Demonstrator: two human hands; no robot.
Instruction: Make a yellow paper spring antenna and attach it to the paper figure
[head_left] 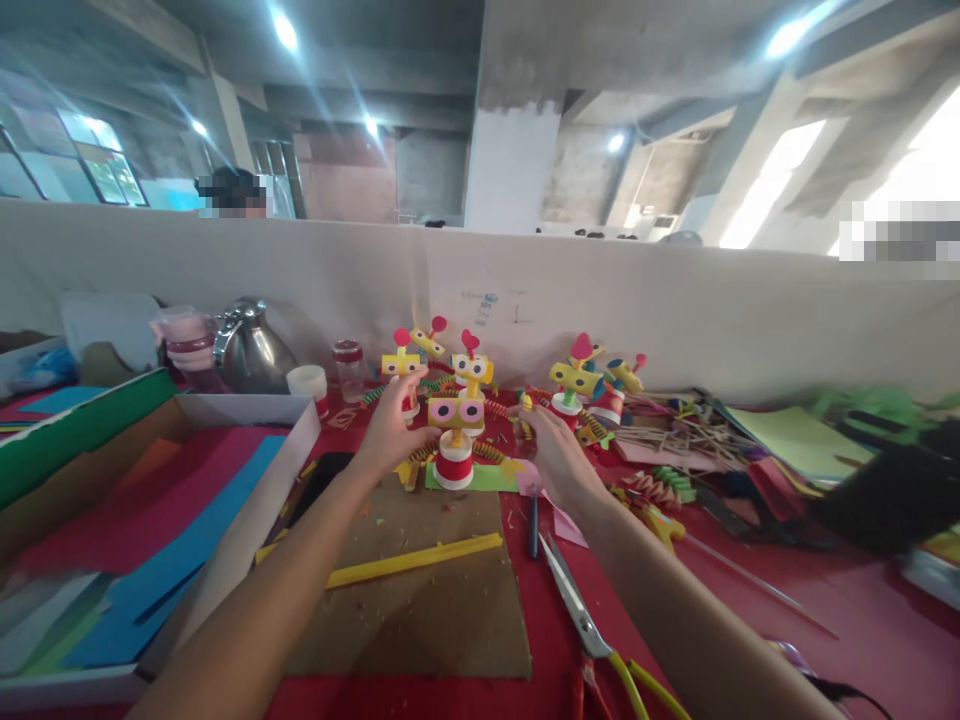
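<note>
A small paper figure (pixel 454 470) with a red-and-white cup base, a yellow-and-pink head and coiled paper arms stands upright at the cardboard mat's far edge. My left hand (pixel 394 425) is on its left, thumb and fingers apart, the thumb close to the head; contact is unclear. On its right, my right hand (pixel 559 450) reaches in with fingers stretched forward, some hidden. By those fingertips is a small yellow piece (pixel 527 402); I cannot tell whether they touch it. Similar figures (pixel 472 372) with red tops stand behind, and more (pixel 576 380) stand farther right.
A yellow paper strip (pixel 416 562) crosses the cardboard mat (pixel 420 630). Open scissors (pixel 574 595) and a dark-handled tool (pixel 533 525) lie right of it. A paper-filled box (pixel 307 430) is left, near a steel jug (pixel 255 345). A glue gun (pixel 660 525) and sticks (pixel 667 440) lie right.
</note>
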